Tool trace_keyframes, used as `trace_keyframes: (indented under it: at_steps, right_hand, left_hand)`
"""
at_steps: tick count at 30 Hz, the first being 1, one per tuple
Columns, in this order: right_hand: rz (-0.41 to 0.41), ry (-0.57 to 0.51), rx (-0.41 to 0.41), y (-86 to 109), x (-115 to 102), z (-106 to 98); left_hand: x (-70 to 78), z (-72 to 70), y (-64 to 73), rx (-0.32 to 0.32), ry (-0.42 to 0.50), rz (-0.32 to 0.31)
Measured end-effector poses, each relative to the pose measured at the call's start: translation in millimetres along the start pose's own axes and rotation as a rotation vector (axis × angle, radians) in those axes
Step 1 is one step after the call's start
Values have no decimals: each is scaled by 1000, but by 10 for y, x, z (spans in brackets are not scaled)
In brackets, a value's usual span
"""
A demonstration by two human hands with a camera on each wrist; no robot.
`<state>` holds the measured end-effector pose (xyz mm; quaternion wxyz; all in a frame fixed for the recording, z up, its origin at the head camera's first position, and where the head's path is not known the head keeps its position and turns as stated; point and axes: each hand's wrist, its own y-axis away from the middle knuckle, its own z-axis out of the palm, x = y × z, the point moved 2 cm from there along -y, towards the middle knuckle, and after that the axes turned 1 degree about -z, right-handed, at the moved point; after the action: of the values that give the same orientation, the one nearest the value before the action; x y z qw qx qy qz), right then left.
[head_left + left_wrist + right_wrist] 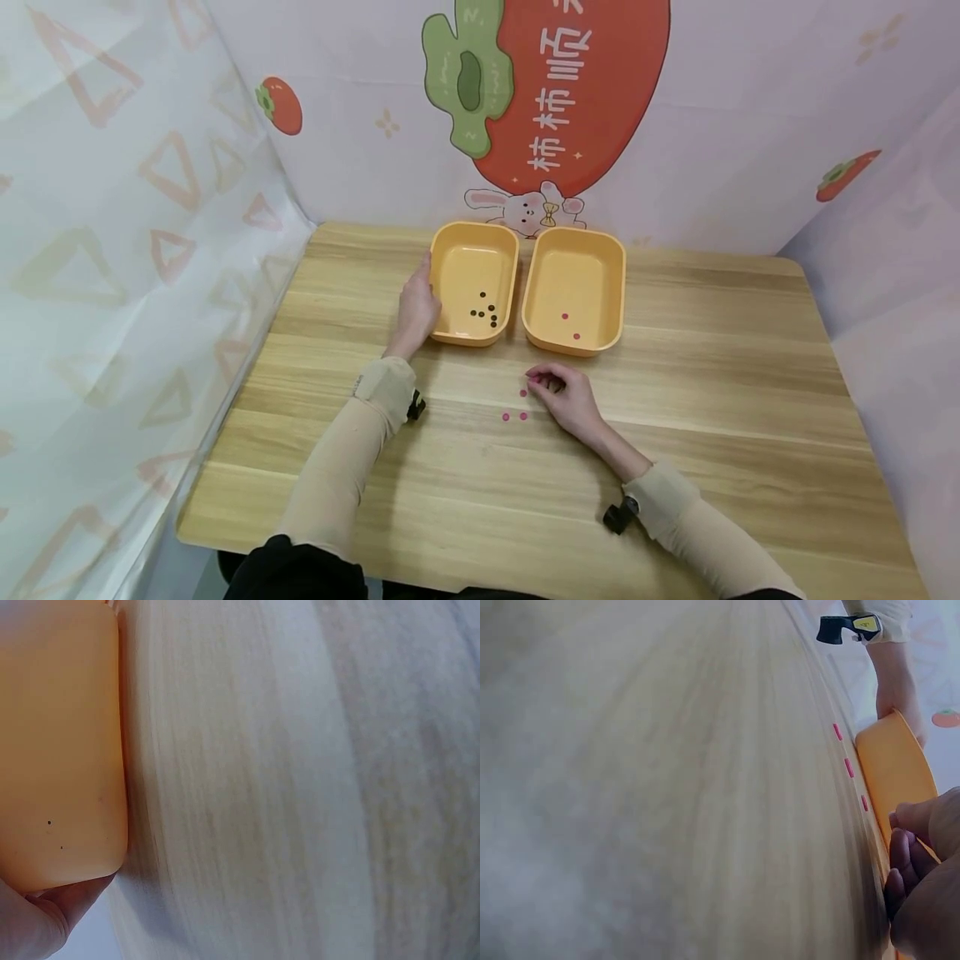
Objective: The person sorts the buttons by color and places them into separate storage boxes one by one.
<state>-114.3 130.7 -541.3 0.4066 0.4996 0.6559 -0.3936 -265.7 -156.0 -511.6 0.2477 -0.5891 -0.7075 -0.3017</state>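
In the head view my left hand (418,308) rests against the outer left side of the left yellow bin (513,271), its fingers lying along the wall. The left wrist view shows part of that hand (34,926) at the bin's lower corner. Several small dark discs (482,314) lie inside this bin. My right hand (567,400) pinches a small pink disc (531,379) between thumb and fingertips, just in front of the right yellow bin (574,347). Two pink discs (565,317) lie in that bin. Three more pink discs (522,416) lie on the table near the right hand.
Both bins stand side by side at the back of the wooden table (712,375), a narrow gap between them. A printed sheet (697,125) hangs behind the table, and another (150,250) hangs at its left. Each forearm carries a black wrist camera (618,516).
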Motion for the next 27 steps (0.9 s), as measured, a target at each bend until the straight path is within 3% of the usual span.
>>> trace_keyframes:
  at_steps: [2,5,11,21,27]
  right_hand:
    - [0,1,8,20,-11,-17]
    - [-22,25,7,47,-40,-62]
    - [-137,70,44,-29,-188,-289]
    - [-238,59,150,-304,-452,-718]
    - [-256,99,176,-518,-420,-887]
  left_hand:
    - [55,-32,78,-3,15,1]
    - [31,-22,74,4,12,3]
    - [-50,23,-4,5,3,-3]
    - [-258,148,-239,19,-55,28]
    - [-148,83,-129,22,-49,25]
